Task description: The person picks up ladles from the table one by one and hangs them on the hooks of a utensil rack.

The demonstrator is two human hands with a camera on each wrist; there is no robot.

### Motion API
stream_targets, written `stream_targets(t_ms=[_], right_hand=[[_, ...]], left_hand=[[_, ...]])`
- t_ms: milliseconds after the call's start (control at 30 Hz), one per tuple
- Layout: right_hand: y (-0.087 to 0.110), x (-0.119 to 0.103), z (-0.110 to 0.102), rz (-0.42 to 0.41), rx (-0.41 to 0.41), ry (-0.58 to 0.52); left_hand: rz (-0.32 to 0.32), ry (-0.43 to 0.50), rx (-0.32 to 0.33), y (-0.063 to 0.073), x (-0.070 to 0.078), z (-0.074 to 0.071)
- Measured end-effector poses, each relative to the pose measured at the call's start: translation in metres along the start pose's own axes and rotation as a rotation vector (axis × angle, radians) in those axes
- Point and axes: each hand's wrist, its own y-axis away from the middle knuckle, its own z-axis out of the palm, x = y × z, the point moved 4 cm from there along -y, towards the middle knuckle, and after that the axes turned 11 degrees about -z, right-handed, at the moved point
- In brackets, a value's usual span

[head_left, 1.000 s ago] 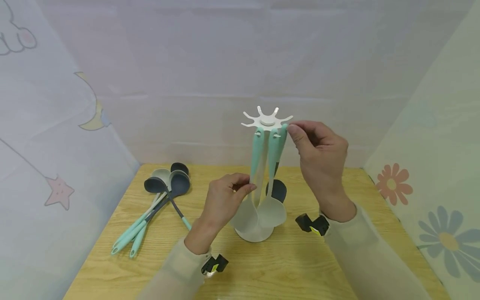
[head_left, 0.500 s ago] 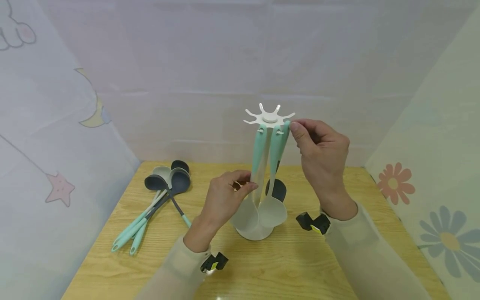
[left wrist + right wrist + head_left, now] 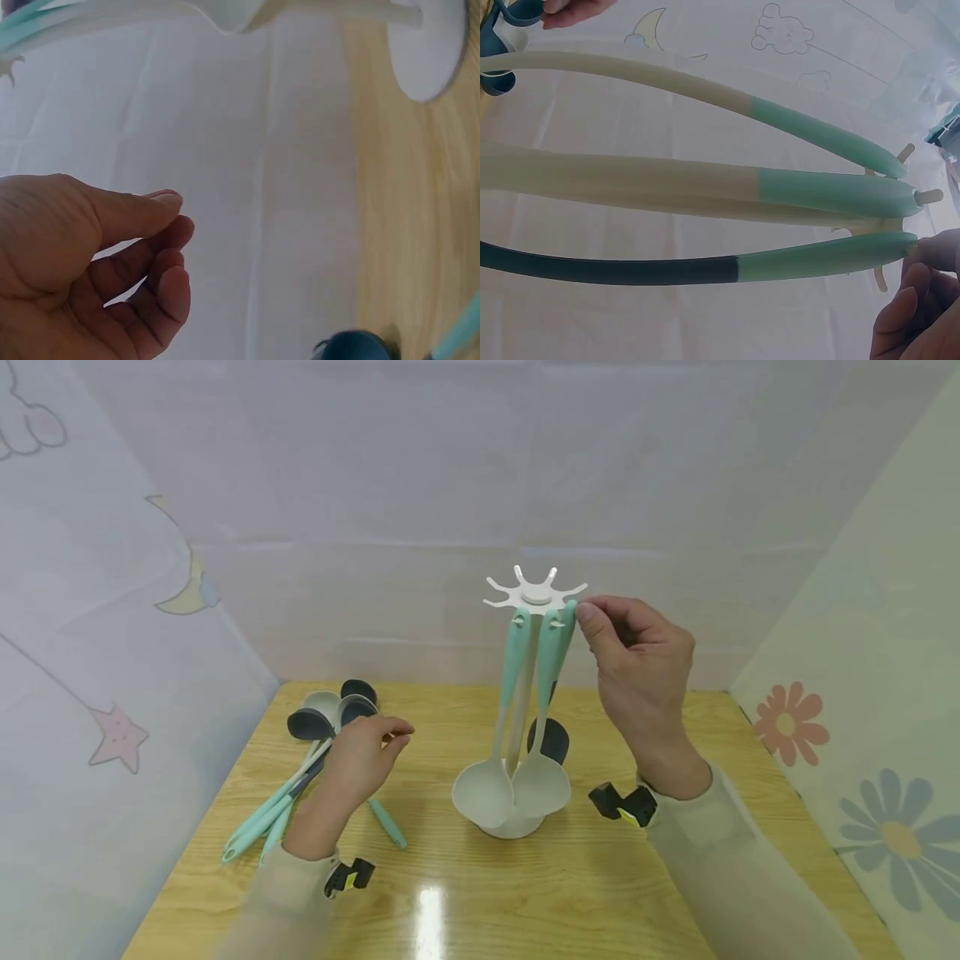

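A white rotating-style utensil stand (image 3: 536, 597) with hook arms rises from the table. Two white ladles (image 3: 483, 795) with mint handles hang on its near side. Behind them, at the right, hangs a dark ladle (image 3: 555, 743). My right hand (image 3: 645, 668) pinches the top end of the dark ladle's mint handle (image 3: 825, 256) by a hook. Over the ladle pile to the left hovers my left hand (image 3: 356, 760), holding nothing, fingers loosely bent and thumb near the index finger (image 3: 176, 231). It partly hides a dark ladle whose mint handle (image 3: 386, 822) shows below it.
Several dark and white ladles lie crossed at the table's left, including a dark ladle (image 3: 309, 724) and a white one (image 3: 322, 703). The wooden table (image 3: 600, 893) meets printed cloth walls (image 3: 405, 635) at the back and sides.
My left hand has let go of the left white ladle and moved left to the pile. That ladle now hangs by itself. My right hand stays at the dark ladle's handle.
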Motion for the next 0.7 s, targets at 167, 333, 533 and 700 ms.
stream_targets(t_ms=[167,333,533,700], right_hand=[[0.000,0.000,0.000,0.002,-0.004,0.004],[0.000,0.000,0.000,0.007,-0.003,0.002],[0.000,0.000,0.000,-0.010,-0.005,0.007],[0.001,-0.001,0.000,-0.001,0.002,0.013]], left_hand=[[0.010,-0.169,-0.115,0.003,-0.034,0.008],[0.020,-0.278,-0.226,0.008,-0.061,0.024],[0.008,-0.361,-0.299,0.010,-0.084,0.042],[0.060,-0.406,-0.263,0.007,-0.092,0.050]])
